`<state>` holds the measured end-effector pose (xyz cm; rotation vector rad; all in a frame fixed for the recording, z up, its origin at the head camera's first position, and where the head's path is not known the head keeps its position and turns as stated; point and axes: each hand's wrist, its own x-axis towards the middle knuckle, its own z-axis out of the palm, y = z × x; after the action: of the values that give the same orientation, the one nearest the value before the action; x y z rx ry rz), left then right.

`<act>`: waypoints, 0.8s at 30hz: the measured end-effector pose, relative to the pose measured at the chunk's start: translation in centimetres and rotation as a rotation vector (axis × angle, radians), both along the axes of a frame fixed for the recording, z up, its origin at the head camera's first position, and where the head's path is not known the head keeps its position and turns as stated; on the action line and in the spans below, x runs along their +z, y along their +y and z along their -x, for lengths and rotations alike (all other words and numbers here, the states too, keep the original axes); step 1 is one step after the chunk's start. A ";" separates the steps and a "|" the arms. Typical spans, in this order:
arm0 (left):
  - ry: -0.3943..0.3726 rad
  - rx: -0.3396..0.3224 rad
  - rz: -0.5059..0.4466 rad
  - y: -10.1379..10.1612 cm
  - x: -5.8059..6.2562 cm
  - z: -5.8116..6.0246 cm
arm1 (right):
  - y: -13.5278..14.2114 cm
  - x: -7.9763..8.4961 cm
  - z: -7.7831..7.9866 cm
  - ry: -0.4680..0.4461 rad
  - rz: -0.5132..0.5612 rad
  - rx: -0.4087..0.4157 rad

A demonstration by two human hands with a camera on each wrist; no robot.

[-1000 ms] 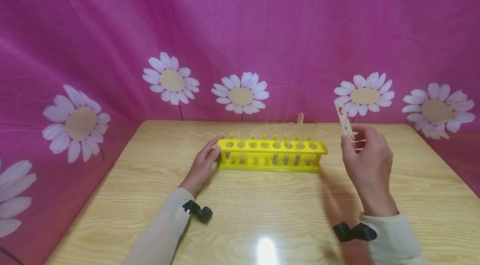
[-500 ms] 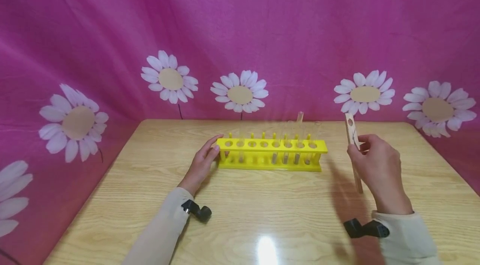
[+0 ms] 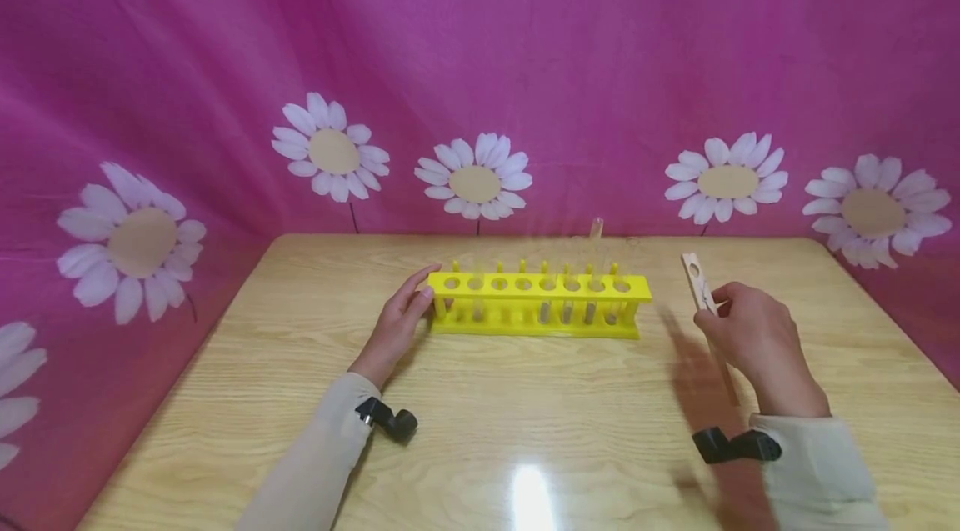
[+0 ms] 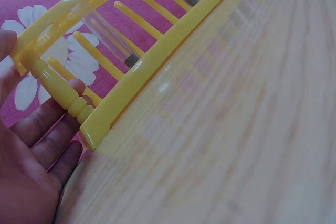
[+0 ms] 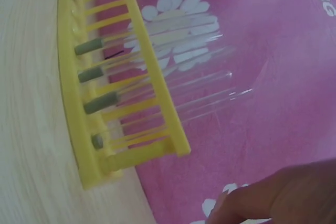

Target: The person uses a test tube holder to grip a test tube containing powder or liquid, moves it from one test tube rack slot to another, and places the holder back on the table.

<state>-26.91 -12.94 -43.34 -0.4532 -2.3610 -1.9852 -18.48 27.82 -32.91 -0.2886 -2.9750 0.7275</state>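
A yellow test tube rack [image 3: 536, 331] stands on the wooden table. My left hand [image 3: 393, 329] grips its left end, with the thumb at the top bar and the fingers [image 4: 55, 129] curled behind the end post. Glass test tubes [image 5: 184, 85] stand in the rack, one towards the left and several at the right end; dark grey matter lies at their bottoms. To the right of the rack, my right hand [image 3: 761, 341] pinches a wooden test tube holder [image 3: 697, 281] between thumb and fingers. The holder tilts, its holed jaw end up and away from me.
A pink cloth [image 3: 600, 81] with white daisies hangs behind the table [image 3: 465, 431] and along its sides. Dark cameras sit on both wrists. The tube tops rise above the rack's upper bar.
My right hand has shifted a little to the right and lowered the test tube holder, turning it so its long handle shows. The left hand stays on the rack.
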 end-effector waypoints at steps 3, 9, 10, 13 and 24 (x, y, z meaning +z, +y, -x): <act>-0.005 -0.004 0.002 0.0 0.2 0.0 | 0.4 -0.3 0.3 -0.032 -0.003 0.009; -0.022 -0.010 0.002 0.1 1.4 -0.9 | 1.0 -1.3 0.6 -0.096 -0.004 0.021; -0.024 -0.009 0.005 0.1 1.7 -1.1 | 1.1 -1.5 0.7 -0.104 -0.001 0.024; -0.018 -0.007 0.021 0.2 2.4 -1.7 | 1.3 -2.1 0.9 -0.121 -0.004 0.034; -0.032 -0.020 0.011 0.2 2.4 -1.5 | 1.4 -3.3 1.4 -0.286 0.056 0.004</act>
<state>-25.39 -12.75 -40.98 -0.4508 -2.3960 -2.0040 -19.85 29.19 -36.24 -0.4238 -3.2258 0.8372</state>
